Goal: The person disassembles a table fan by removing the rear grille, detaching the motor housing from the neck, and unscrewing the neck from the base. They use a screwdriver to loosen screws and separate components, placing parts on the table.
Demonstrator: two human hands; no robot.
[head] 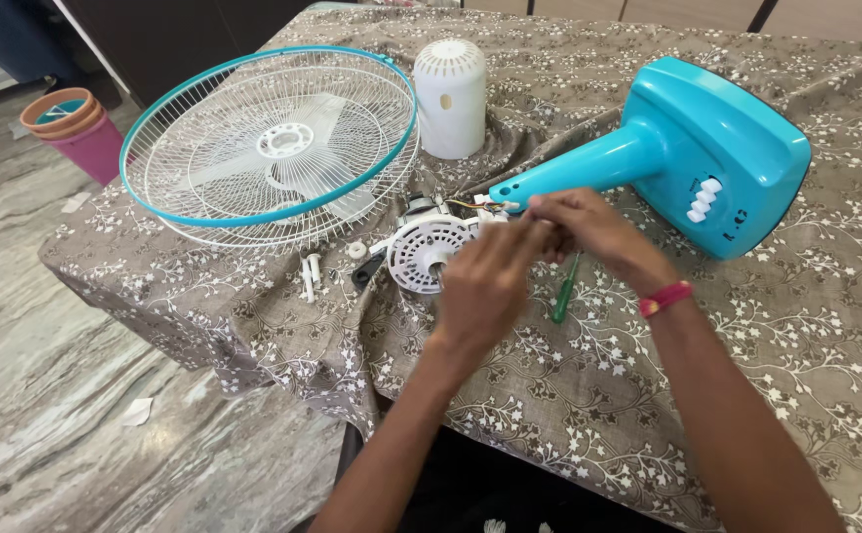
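- While pinching at the wires, both hands meet just past the stand's neck end.
- Far left of the grip: pink pot (74, 133) on the floor.
- Left and beyond: fan guard (269, 145) with blades lying inside, flat on the cloth (747, 326).
- Just left, low: white pegs (310, 272) and a dark bit, loose.
- Touching the left hand (482, 288): motor (423, 249), on its side; fingers closed toward the wires (470, 204), exact hold hidden.
- Beyond: white cover (450, 97), upright.
- Under the hands: green screwdriver (564, 293), lying free.
- Right hand (589, 229): fingertips pressed together on the wire ends by the teal stand (693, 153).
- Judged step: handling the motor leads at the neck.
- Next move calls for fine fingertip work, steady motor, gentle pull.
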